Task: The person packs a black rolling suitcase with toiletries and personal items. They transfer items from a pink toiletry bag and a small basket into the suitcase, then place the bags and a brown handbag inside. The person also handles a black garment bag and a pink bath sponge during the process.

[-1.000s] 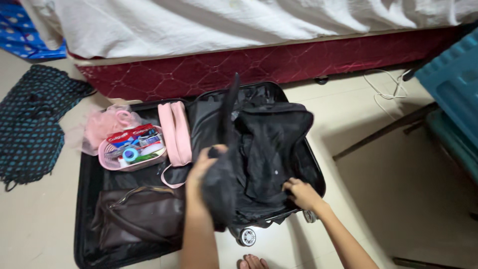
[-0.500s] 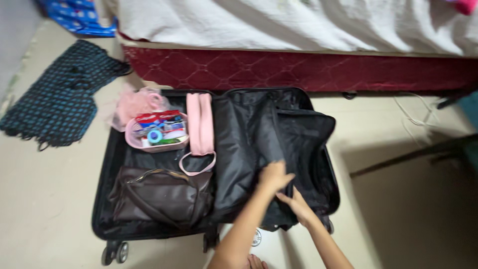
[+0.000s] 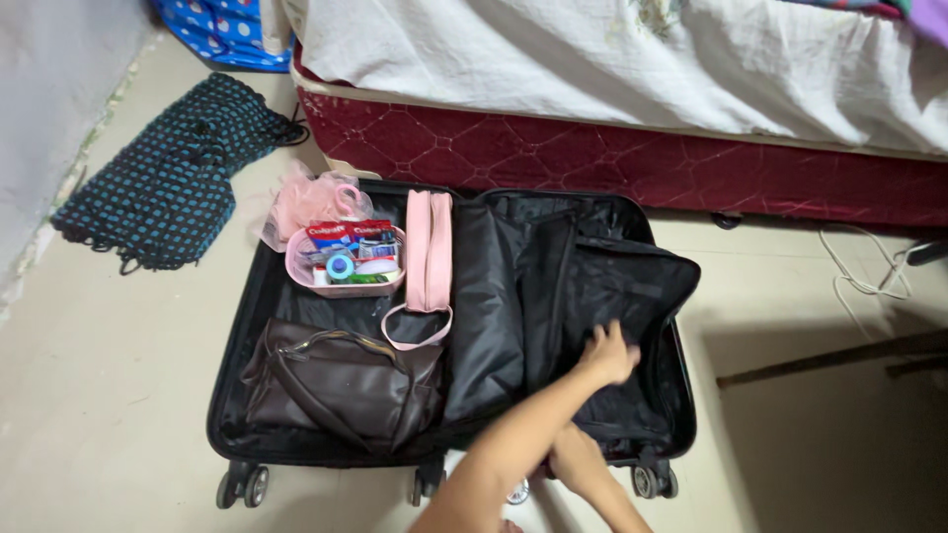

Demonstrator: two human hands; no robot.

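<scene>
Head view, the only one supplied, looks down on an open black hard-shell suitcase (image 3: pixel 237 395) lying flat on a pale tiled floor (image 3: pixel 109 375) beside a bed with a maroon quilted base (image 3: pixel 612 163) and a white sheet (image 3: pixel 592 69).

The left half is seen already packed: a brown leather handbag (image 3: pixel 336 380) is laid at the near end, a pink plastic basket of toiletries (image 3: pixel 346 266) at the far end, and a pink zipped pouch (image 3: pixel 427 257) is set along the hinge side. A crumpled pink plastic bag (image 3: pixel 306 202) rests at the far corner. In the right half a black folded fabric bag (image 3: pixel 612 286) is spread out, partly overlapping the rim. Packing is judged well advanced; flattening the black bag and closing the case appear to remain. A dark teal-dotted garment (image 3: pixel 168 183) lies apart on the floor, unpacked.

The left hand (image 3: pixel 607 353) is stretched forward from a raised forearm, palm down, fingers spread and pressed flat on the black bag; nothing is gripped. The right hand (image 3: pixel 573 462) is held low at the near rim, near the wheels; whether it clasps anything cannot be told.
</scene>
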